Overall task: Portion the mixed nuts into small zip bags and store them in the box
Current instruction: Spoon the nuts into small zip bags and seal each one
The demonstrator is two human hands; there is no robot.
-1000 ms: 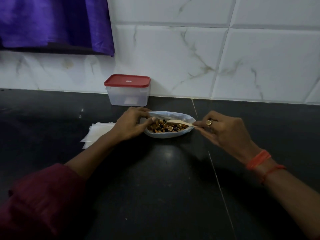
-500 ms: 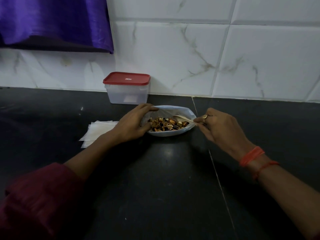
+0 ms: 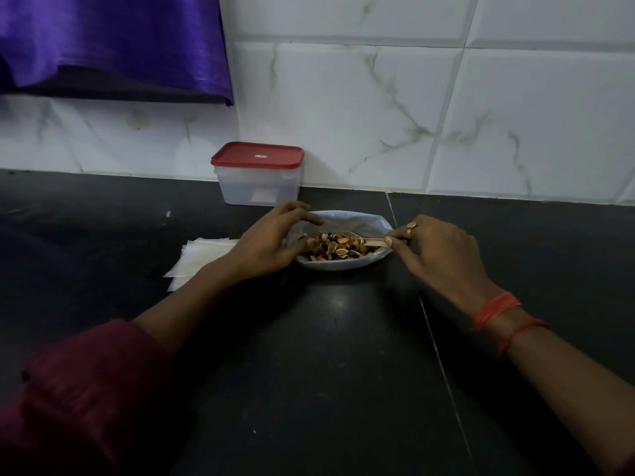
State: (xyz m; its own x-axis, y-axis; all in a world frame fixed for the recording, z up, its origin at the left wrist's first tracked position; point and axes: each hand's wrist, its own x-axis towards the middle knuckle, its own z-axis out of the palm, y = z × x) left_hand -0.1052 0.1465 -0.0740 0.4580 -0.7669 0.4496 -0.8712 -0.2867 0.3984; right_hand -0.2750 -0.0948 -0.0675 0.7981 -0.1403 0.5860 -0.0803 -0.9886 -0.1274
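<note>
Since a second earlier your right grip (image 3: pixel 436 249) had drifted a little nearer the bag. The slim pale wooden spoon (image 3: pixel 372 240) it pinched by the handle end had tipped its bowl lower into the heap. You held the spoon far back, likely so that it could reach across without your fingers crowding the opening.

Your left grip (image 3: pixel 271 240) clasped the left edge of the wide, pale translucent plastic bag (image 3: pixel 343 266), fingers over the far rim and thumb on the near side. That hold seemed meant to keep the floppy mouth spread and to stop the bag sliding while you dug.

The mixed nuts (image 3: pixel 331 249), brown kernels with dark bits and split pale shells, lay inside that bag on the black stone desk (image 3: pixel 309 355), between your two hands.

A flat stack of small clear zip bags (image 3: pixel 202 259) lay just left of your left wrist, close enough to pick up quickly. None looked filled.

Just behind the nuts, the clear rectangular plastic box with a red lid (image 3: pixel 257 173) stood against the tiled wall. Its lid was on, so I judged that storing had not begun and you were scooping an early portion. Something pale showed inside, too faint to name.
</note>
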